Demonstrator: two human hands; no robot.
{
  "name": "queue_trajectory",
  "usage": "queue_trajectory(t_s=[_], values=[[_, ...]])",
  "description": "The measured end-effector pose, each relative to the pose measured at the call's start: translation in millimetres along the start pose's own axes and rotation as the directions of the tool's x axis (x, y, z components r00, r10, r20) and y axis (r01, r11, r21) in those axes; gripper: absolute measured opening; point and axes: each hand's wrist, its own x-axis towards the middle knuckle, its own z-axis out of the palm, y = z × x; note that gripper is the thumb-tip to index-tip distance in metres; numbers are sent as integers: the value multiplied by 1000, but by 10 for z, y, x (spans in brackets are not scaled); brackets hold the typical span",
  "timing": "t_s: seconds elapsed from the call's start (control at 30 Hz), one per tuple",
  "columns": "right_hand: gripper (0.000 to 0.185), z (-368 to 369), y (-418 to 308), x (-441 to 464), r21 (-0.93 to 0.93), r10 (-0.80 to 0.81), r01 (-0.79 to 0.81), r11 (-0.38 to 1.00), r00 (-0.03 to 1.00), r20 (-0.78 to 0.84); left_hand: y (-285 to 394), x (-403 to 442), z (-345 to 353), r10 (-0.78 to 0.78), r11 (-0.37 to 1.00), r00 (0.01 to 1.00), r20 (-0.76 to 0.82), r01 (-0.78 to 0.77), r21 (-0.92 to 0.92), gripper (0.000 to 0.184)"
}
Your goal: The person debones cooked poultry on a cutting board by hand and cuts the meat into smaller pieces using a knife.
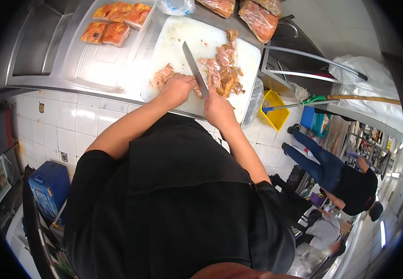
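My right hand point(219, 109) grips the handle of a long knife point(193, 64), its blade pointing away over the white cutting board point(176, 35). My left hand point(180, 90) is closed with its fingertips on a piece of cooked meat point(198, 92) beside the blade, partly hidden by the fingers. A small heap of shredded meat point(162, 75) lies just beyond the left hand. Right of the knife, larger browned meat pieces point(224, 65) spread across the board.
Left of the board, a shallow tray point(100, 78) holds several wrapped meat slabs point(117, 25). Bigger wrapped meat packs point(259, 21) lie behind the board, near a plastic bag point(176, 6). A yellow bucket point(275, 111) stands at the right. Two other people are farther right.
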Motion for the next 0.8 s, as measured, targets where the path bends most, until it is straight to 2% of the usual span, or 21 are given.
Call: queue_trajectory(t_s=[0.03,0.37,0.67,0.73,0.8], values=[[36,19,-19,11,-46,12,-10,999,998,56,13,-8,7,-7,1000,999,-33,6,-15,12],[31,172,43,-37,-6,-17,17,1000,997,80,39,-30,58,-65,998,996,-53,65,-16,8],[28,191,57,64,-7,22,-21,1000,991,129,36,4,17,-90,995,996,-16,90,-51,5],[30,317,125,152,34,2,-3,999,999,32,45,-5,39,-82,997,996,23,82,-16,9],[32,294,210,215,66,-9,7,998,999,31,96,-25,37,-85,995,995,45,87,-39,10]])
